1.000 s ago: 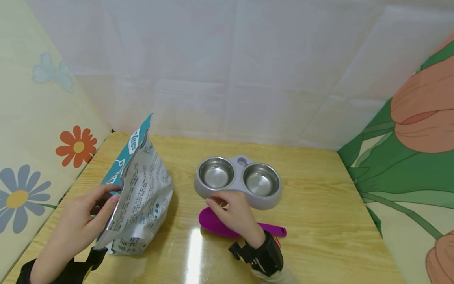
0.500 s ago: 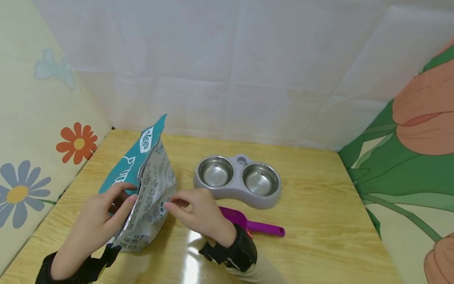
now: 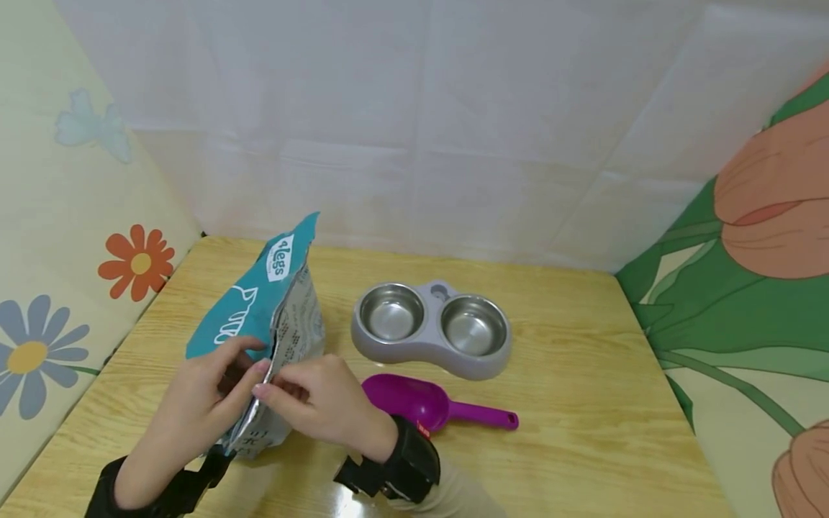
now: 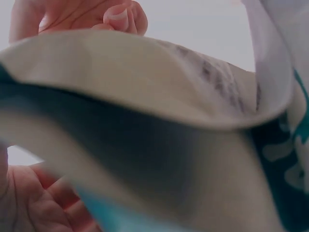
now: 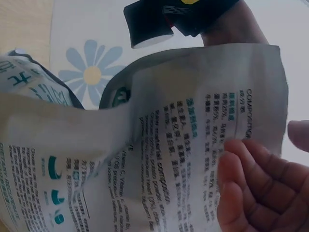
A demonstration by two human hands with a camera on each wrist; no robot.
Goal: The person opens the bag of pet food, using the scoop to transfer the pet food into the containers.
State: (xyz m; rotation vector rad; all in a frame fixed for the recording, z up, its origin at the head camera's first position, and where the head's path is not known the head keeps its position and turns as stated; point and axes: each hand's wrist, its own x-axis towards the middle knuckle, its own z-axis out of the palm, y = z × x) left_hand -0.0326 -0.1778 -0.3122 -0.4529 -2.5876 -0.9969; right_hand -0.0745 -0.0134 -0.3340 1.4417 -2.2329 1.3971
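Glossy pale-wood counter, grain running left to right, is reflecting an overhead light near its front edge. Creased white sheeting is hanging behind it; floral printed fabric is flanking both sides.

Pet food bag is standing upright on the left half of the counter. Material: crinkly foil-type pouch, teal printed front with white lettering, silver-grey back panel covered in fine print. Its top edge is flaring open and leaning toward the rear.

Left hand is gripping the near edge of the bag's mouth, fingers curling over the teal side with the thumb against it. Right hand is pinching the opposing silver panel between thumb and fingertips; the two hands are meeting at the seam. Right wrist view: the fingers are lying pressed together against the printed panel, thumb tip showing at the frame edge. Left wrist view is blurred and mostly filled by the bag's curved underside, so the fingers' exact contact there is probably a pinch, though I cannot confirm it.

Double pet bowl is sitting mid-counter: rounded grey plastic base, two shiny steel cups, both showing bare metal. Magenta plastic scoop is lying just in front of it, smooth oval bowl toward the right hand, slim handle pointing right.
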